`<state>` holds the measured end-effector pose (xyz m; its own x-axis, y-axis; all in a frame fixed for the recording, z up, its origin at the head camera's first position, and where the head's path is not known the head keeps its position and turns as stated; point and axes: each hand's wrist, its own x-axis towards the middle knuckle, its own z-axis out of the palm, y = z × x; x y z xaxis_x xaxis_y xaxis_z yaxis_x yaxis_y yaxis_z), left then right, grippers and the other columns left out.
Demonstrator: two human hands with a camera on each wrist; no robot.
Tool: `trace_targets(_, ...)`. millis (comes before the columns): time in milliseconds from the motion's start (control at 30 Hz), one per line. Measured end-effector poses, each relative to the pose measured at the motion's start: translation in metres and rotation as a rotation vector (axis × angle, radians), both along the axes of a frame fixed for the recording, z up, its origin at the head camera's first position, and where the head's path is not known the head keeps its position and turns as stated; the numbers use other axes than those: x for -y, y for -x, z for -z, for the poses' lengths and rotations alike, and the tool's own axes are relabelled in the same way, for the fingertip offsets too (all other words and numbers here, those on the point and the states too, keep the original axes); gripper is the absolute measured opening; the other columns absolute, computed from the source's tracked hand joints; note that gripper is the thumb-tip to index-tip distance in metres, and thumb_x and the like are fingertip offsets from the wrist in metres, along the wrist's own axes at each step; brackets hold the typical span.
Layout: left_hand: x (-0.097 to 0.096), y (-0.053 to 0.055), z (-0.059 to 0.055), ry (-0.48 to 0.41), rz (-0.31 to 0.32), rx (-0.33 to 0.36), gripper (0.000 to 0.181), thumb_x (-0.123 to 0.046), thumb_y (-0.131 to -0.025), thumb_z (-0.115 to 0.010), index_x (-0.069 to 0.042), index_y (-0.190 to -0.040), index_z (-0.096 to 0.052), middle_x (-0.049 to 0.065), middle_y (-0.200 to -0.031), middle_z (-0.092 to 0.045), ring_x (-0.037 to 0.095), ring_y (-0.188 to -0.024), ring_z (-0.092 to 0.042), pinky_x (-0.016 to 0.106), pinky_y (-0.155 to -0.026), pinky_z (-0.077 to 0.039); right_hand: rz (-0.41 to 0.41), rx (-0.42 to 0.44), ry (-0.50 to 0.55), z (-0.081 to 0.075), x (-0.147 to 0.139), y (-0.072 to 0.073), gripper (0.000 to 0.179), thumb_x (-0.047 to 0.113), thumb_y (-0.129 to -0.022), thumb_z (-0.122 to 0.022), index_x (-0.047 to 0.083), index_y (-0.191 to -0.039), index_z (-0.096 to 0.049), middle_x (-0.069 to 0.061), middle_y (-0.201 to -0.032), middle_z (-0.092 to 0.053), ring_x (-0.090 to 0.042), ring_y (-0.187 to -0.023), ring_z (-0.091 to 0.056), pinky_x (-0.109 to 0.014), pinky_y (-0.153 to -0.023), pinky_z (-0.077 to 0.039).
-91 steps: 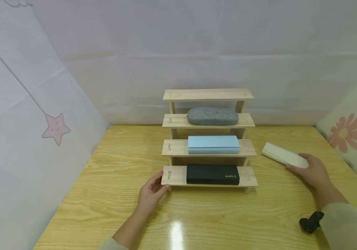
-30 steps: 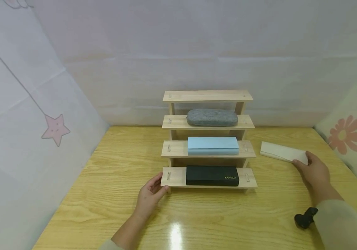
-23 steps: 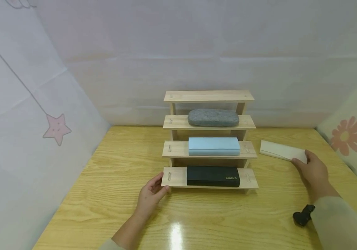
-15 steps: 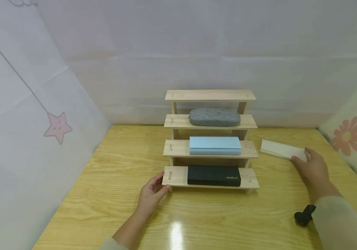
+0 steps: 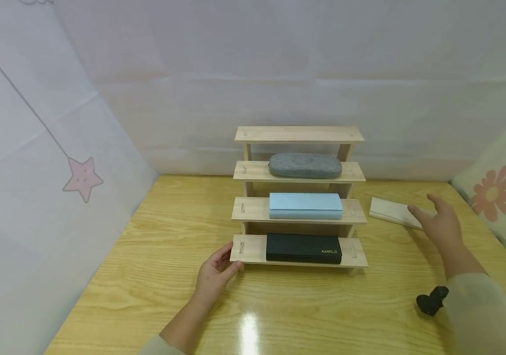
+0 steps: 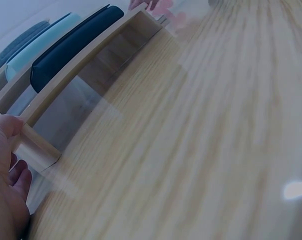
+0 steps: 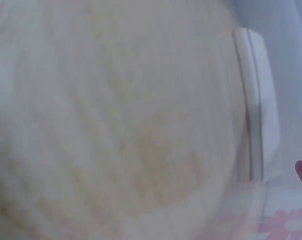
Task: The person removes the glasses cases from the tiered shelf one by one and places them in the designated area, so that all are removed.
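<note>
Right hand (image 5: pixel 444 228) has lifted off cream case (image 5: pixel 392 211), fingers (image 5: pixel 437 200) parted; left hand (image 5: pixel 211 279) grips shelf (image 5: pixel 253 249).

Matt wooden rack (image 5: pixel 299 133), glossy tabletop (image 5: pixel 168 222)

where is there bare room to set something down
Bare: the top shelf of the wooden rack; table left of the rack, beyond the left hand; table before the lowest shelf. Crowded: the lower shelves, each bearing a case, and right of the rack, around the white case and right hand.
</note>
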<state>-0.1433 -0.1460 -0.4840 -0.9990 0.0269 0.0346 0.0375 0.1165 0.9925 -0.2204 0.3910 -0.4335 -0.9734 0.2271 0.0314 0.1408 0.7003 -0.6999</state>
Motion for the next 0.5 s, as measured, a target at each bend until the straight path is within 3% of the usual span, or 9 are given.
trace_targets(500, 0.001, 0.0, -0.001, -0.005, 0.014, 0.018, 0.059, -0.013, -0.089, -0.072, -0.002, -0.142, -0.048, 0.015, -0.143, -0.052, 0.031, -0.132, -0.051, 0.023, -0.104, -0.048, -0.038, -0.084, 0.063, -0.047, 0.029, 0.019, 0.082, 0.055, -0.098, -0.046, 0.01, -0.158, -0.013, -0.031, -0.16, -0.01, -0.062, -0.136, -0.02, -0.077, -0.101, -0.029)
